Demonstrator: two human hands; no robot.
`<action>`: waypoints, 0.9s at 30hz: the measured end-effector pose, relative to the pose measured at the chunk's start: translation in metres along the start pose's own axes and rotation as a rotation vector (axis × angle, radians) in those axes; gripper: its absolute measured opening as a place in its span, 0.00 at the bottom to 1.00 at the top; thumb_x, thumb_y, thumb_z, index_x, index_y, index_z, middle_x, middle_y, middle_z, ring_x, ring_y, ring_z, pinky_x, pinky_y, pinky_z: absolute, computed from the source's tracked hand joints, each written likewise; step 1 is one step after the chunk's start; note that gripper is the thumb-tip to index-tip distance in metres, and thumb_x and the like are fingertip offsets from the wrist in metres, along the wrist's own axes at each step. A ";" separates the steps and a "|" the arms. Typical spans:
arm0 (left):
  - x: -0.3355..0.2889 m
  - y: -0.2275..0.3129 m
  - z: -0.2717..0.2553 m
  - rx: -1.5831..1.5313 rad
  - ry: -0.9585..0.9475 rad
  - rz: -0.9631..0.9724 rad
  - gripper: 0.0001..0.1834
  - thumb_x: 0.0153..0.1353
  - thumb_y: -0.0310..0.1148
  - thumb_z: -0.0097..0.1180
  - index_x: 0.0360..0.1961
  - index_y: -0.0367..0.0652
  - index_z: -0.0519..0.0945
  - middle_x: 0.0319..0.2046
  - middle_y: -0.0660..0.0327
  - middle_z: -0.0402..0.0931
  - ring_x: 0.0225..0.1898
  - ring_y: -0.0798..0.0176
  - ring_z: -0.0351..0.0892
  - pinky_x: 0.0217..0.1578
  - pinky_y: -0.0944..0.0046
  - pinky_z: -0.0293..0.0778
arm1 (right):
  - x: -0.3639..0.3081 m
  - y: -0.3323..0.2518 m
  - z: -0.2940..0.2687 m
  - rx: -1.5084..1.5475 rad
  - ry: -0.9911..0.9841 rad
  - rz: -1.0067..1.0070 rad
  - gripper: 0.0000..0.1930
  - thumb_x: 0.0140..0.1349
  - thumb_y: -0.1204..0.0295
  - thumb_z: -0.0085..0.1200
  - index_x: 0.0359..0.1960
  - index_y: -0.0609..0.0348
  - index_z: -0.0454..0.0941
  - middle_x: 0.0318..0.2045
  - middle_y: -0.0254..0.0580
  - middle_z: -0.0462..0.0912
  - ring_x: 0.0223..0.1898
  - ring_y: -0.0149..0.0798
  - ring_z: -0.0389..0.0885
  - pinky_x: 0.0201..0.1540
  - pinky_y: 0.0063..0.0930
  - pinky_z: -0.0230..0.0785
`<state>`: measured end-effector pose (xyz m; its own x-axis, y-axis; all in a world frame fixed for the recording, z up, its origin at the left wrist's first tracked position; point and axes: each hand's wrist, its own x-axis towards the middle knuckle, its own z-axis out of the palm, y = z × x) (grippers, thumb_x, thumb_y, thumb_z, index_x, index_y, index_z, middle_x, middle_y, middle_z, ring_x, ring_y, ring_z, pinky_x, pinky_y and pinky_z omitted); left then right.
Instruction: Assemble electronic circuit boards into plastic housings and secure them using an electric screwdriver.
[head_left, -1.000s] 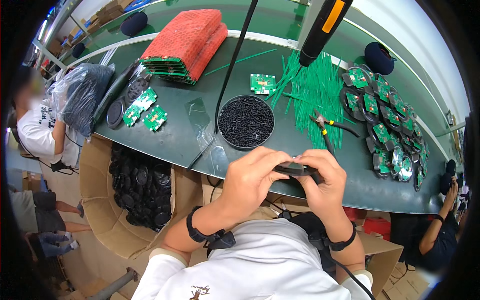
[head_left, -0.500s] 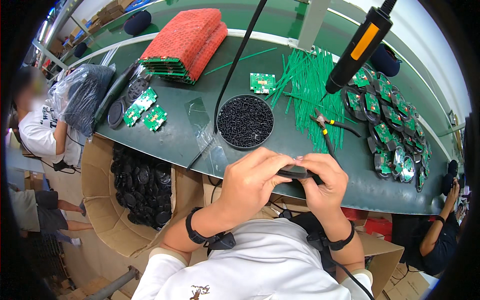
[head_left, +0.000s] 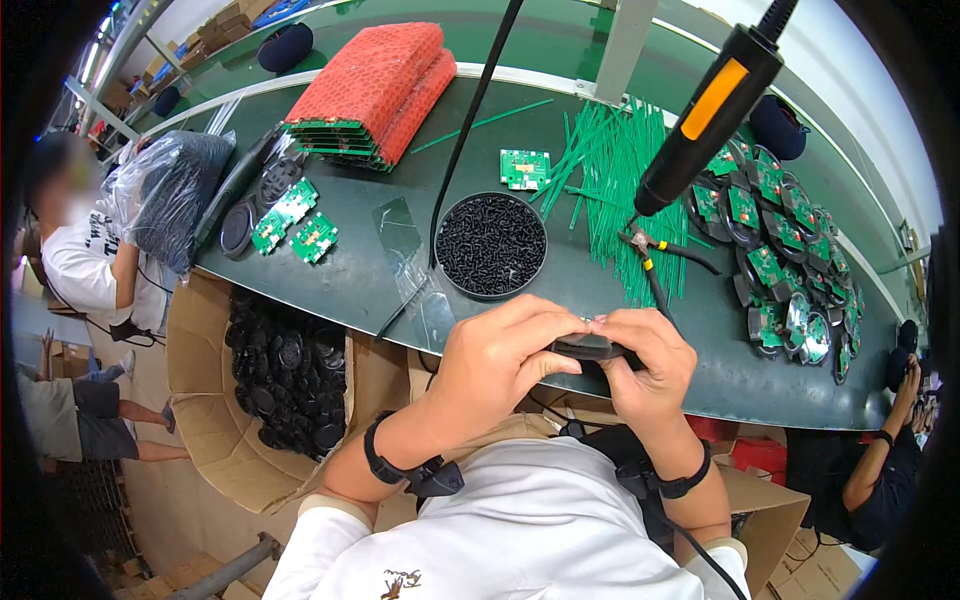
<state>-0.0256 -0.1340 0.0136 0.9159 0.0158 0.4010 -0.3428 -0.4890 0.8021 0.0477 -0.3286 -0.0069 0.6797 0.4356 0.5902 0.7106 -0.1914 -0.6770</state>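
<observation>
Between my two hands, over the near edge of the bench, is a black round plastic housing, seen nearly edge-on. My left hand has its fingers on the housing's top edge, its thumb stretched out along the lower left. My right hand pinches the right side, thumb below and fingers above. Both index fingertips meet at the top, partly hiding the part. Just beyond my hands stands a round dish of small black screws. A black electric screwdriver with an orange stripe hangs at the upper right.
Wire cutters lie on green strips. Housings with green circuit boards are heaped at right. Boards in red bubble wrap sit at back left. A cardboard box of black housings stands below left. A co-worker is at far left.
The left thumb has straightened and shifted off the housing's underside, while the right hand keeps its grip. The hanging screwdriver has swung slightly left and lower.
</observation>
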 end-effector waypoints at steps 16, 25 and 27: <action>-0.023 -0.019 0.018 0.307 0.139 0.265 0.18 0.49 0.27 0.71 0.45 0.45 0.89 0.40 0.59 0.84 0.51 0.52 0.86 0.44 0.56 0.85 | 0.003 -0.007 -0.021 -0.166 -0.279 -0.078 0.23 0.44 0.86 0.65 0.46 0.59 0.87 0.46 0.44 0.84 0.48 0.50 0.85 0.49 0.39 0.80; -0.042 -0.011 0.022 0.351 -0.009 0.138 0.31 0.41 0.43 0.79 0.49 0.45 0.87 0.48 0.58 0.82 0.57 0.47 0.83 0.50 0.54 0.83 | 0.006 -0.002 -0.016 -0.150 -0.261 0.131 0.15 0.52 0.77 0.72 0.42 0.61 0.85 0.42 0.45 0.84 0.43 0.50 0.82 0.46 0.41 0.76; -0.043 -0.011 0.024 0.351 0.017 0.127 0.31 0.41 0.42 0.79 0.49 0.45 0.87 0.47 0.58 0.82 0.56 0.46 0.83 0.51 0.53 0.83 | 0.006 0.001 -0.012 -0.189 -0.239 0.096 0.16 0.52 0.75 0.72 0.43 0.59 0.85 0.40 0.44 0.83 0.42 0.49 0.81 0.45 0.40 0.75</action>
<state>-0.0562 -0.1507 -0.0230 0.8660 -0.0517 0.4973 -0.3587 -0.7572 0.5459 0.0549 -0.3369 0.0018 0.6989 0.5980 0.3923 0.6818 -0.3916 -0.6179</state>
